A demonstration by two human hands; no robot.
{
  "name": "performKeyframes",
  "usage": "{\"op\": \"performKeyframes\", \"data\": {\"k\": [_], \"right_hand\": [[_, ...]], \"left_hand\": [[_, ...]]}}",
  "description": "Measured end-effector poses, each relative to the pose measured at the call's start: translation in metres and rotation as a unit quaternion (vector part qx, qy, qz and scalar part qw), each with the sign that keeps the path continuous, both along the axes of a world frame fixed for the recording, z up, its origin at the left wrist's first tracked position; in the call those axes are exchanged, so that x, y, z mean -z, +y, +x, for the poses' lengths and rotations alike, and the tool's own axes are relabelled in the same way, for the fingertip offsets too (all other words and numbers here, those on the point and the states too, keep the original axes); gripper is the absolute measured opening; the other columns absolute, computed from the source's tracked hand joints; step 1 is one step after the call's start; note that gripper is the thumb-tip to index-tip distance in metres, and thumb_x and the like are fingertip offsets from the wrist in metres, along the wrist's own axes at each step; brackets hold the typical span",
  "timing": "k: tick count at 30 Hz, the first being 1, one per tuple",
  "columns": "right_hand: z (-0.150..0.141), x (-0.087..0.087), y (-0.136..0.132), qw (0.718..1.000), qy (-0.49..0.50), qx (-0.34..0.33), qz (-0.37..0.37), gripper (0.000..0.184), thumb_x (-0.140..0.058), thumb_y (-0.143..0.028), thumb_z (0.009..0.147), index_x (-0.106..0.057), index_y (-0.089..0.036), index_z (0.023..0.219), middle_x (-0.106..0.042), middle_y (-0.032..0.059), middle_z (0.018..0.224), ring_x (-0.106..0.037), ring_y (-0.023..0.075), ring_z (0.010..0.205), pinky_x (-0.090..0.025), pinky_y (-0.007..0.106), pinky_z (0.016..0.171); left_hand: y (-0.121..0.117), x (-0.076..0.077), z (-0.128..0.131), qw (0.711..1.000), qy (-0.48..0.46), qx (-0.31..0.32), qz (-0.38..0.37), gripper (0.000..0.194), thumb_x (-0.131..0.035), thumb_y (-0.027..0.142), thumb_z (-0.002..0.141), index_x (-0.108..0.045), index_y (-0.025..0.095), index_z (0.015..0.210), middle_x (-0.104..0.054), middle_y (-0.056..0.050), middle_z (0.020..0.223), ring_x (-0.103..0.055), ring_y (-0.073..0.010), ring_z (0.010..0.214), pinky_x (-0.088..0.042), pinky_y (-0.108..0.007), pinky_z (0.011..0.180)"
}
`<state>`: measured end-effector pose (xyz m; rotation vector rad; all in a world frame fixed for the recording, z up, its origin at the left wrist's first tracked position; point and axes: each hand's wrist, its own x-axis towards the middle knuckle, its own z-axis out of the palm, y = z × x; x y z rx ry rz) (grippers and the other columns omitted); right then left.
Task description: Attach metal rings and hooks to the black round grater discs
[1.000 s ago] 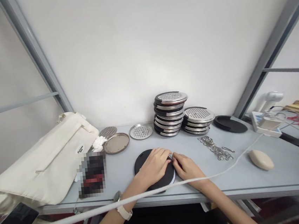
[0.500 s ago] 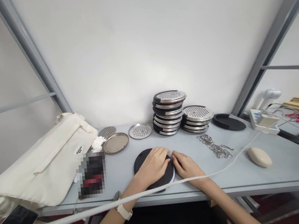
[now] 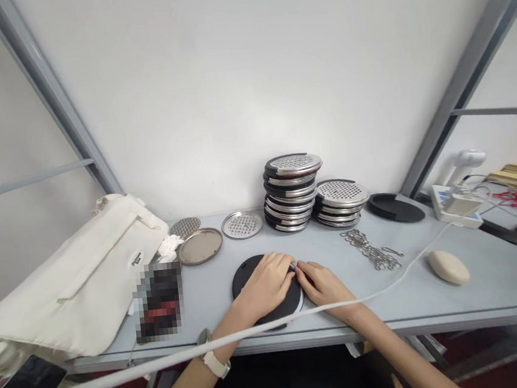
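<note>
A black round disc (image 3: 246, 272) with a pale rim along its right side lies on the table near the front edge. My left hand (image 3: 270, 285) rests over its top, with the fingertips curled at the right rim. At that same rim, the fingers of my right hand (image 3: 321, 284) are pinched together. A small bit of metal shows between the two hands, but the fingertips hide most of it. To the right lies a bunch of metal hooks or rings (image 3: 373, 250).
Behind stand a tall stack (image 3: 290, 200) and a shorter stack (image 3: 342, 204) of perforated metal discs with black rims. Loose discs (image 3: 201, 246) lie at left, beside a cream bag (image 3: 79, 278). A white cable (image 3: 165, 366) crosses in front. A beige mouse (image 3: 448, 267) sits at right.
Both hands stay at the disc's right rim, with only a slight shift of the fingers. The view has tilted a little.
</note>
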<state>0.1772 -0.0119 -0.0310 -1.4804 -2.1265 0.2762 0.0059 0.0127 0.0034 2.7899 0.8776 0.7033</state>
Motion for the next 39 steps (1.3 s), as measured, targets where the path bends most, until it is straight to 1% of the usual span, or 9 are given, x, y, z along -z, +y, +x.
{"op": "performKeyframes", "data": {"k": [5, 13, 18, 27, 39], "right_hand": [[-0.0006, -0.0001, 0.0001, 1.0, -0.007, 0.003, 0.008, 0.027, -0.031, -0.024, 0.093, -0.05, -0.019, 0.075, -0.058, 0.0042, 0.071, -0.054, 0.0165, 0.067, -0.039, 0.027, 0.063], [-0.0013, -0.0011, 0.0009, 1.0, -0.01, 0.0, 0.021, 0.028, -0.031, -0.024, 0.093, -0.05, -0.019, 0.073, -0.057, 0.003, 0.068, -0.053, 0.0157, 0.064, -0.038, 0.027, 0.061], [-0.0018, -0.003, -0.0007, 1.0, -0.012, -0.001, 0.014, 0.028, -0.031, -0.024, 0.094, -0.05, -0.019, 0.074, -0.056, 0.0029, 0.068, -0.052, 0.0155, 0.063, -0.037, 0.026, 0.06], [-0.001, -0.0014, -0.0006, 1.0, -0.005, 0.0, 0.017, 0.027, -0.032, -0.024, 0.093, -0.05, -0.019, 0.074, -0.056, 0.0024, 0.067, -0.051, 0.0149, 0.062, -0.036, 0.026, 0.059], [-0.0005, -0.0003, 0.0002, 1.0, -0.003, 0.003, 0.017, 0.028, -0.031, -0.026, 0.094, -0.049, -0.02, 0.074, -0.056, 0.0024, 0.068, -0.052, 0.0154, 0.064, -0.037, 0.027, 0.061]], "left_hand": [[-0.0004, -0.0011, 0.0, 1.0, -0.001, 0.005, -0.004, 0.018, -0.039, 0.018, 0.092, -0.05, 0.016, 0.107, -0.057, -0.007, 0.101, -0.053, -0.0208, 0.096, -0.043, -0.037, 0.086], [-0.0021, -0.0018, -0.0004, 1.0, 0.001, -0.003, 0.005, 0.018, -0.04, 0.018, 0.092, -0.049, 0.017, 0.107, -0.057, -0.007, 0.101, -0.052, -0.0208, 0.097, -0.042, -0.038, 0.087], [-0.0015, -0.002, -0.0002, 1.0, 0.004, 0.0, 0.006, 0.019, -0.04, 0.016, 0.092, -0.049, 0.017, 0.108, -0.056, -0.006, 0.102, -0.051, -0.0197, 0.098, -0.042, -0.037, 0.089], [-0.0013, -0.0017, -0.0006, 1.0, 0.002, 0.005, -0.001, 0.019, -0.04, 0.016, 0.092, -0.049, 0.017, 0.108, -0.056, -0.006, 0.102, -0.051, -0.0205, 0.098, -0.042, -0.037, 0.089], [-0.0025, -0.0059, -0.0002, 1.0, 0.001, 0.008, -0.01, 0.02, -0.037, 0.016, 0.092, -0.05, 0.017, 0.107, -0.057, -0.007, 0.102, -0.052, -0.0206, 0.097, -0.042, -0.037, 0.087]]}}
